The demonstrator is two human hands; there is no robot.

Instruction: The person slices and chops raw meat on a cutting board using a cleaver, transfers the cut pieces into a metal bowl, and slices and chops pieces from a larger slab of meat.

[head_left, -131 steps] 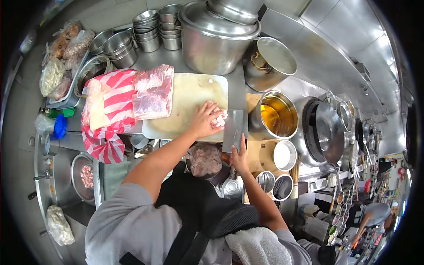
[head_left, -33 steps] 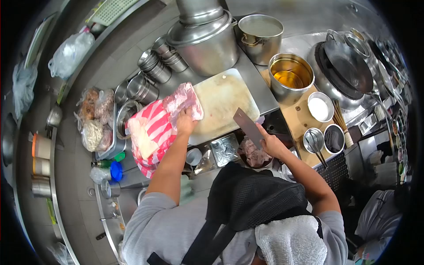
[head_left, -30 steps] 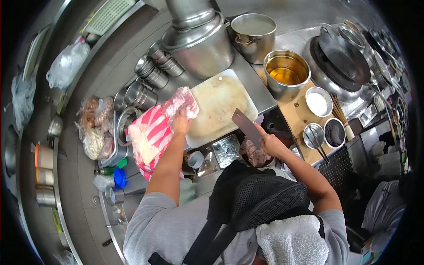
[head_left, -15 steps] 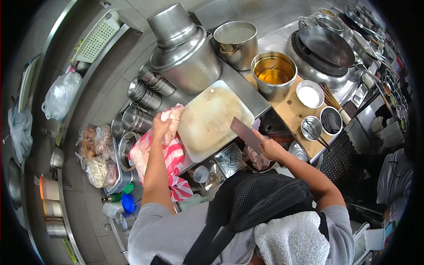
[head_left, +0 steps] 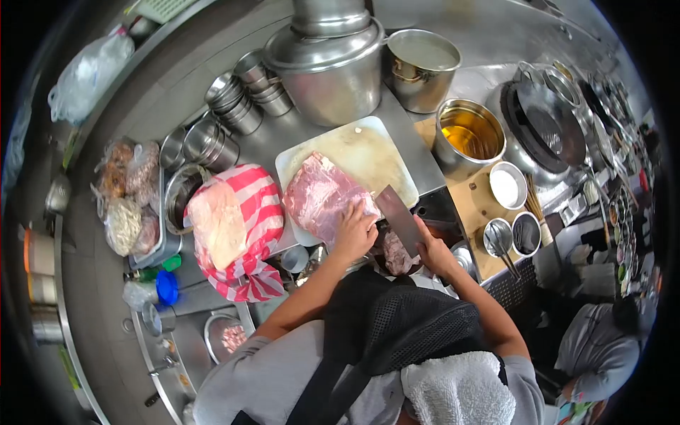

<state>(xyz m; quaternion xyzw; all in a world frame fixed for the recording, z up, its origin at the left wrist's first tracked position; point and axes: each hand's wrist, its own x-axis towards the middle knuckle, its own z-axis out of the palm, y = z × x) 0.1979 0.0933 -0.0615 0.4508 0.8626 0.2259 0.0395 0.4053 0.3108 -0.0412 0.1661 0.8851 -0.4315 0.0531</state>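
Note:
A large slab of raw meat (head_left: 320, 195) lies on the white cutting board (head_left: 375, 157), over its left and near part. My left hand (head_left: 354, 231) rests on the slab's near right end, fingers spread and flat. In my right hand (head_left: 434, 249) is a cleaver (head_left: 399, 216), its broad blade raised just beside the meat's right end. Left of the board, a pale piece of raw meat (head_left: 218, 225) sits on a red-and-white striped plastic bag (head_left: 263, 212). More raw meat (head_left: 399, 253) shows below the blade, in a container partly hidden by my body.
Behind the board stand a big lidded pot (head_left: 326, 78) and a tall pot (head_left: 423, 71). To the right are a pot of amber liquid (head_left: 469, 136), a bowl of white powder (head_left: 508, 185) and a wok (head_left: 549, 117). Steel cups (head_left: 212, 142) stand left. Another person (head_left: 602, 343) is at lower right.
My left hand has brought the meat from the striped bag onto the board and now lies flat on it. The cleaver stays in my right hand. The view has shifted.

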